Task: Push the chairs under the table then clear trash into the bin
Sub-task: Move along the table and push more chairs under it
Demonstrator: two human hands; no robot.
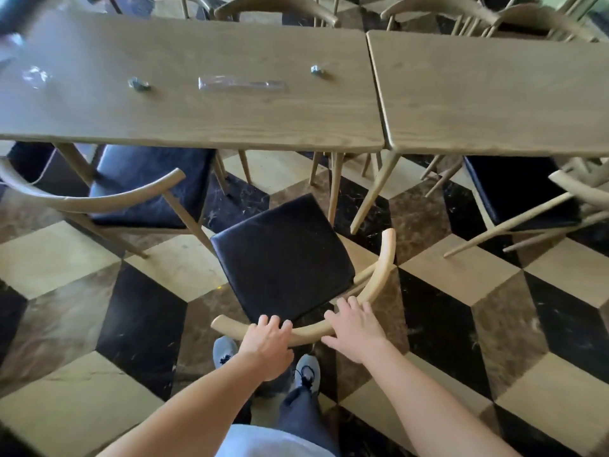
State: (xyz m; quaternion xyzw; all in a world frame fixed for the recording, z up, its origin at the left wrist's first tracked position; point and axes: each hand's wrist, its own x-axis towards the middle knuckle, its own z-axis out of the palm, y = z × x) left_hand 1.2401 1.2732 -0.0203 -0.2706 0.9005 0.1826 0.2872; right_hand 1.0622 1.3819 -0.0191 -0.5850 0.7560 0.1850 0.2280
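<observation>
A wooden chair [283, 255] with a black seat cushion stands turned at an angle, out from the long wooden table [230, 120]. My left hand [268, 341] grips its curved backrest rail near the left end. My right hand [354, 331] lies on the same rail further right, fingers spread over it. On the table lie a clear plastic wrapper [240, 84], two small crumpled foil bits [138, 84] [317, 70], and crumpled clear plastic [34, 75] at the far left.
A second chair [138, 186] sits partly under the table at left. Another table [494, 94] adjoins on the right, with a chair [524, 192] half under it. More chairs line the far side. The floor is chequered tile. No bin is in view.
</observation>
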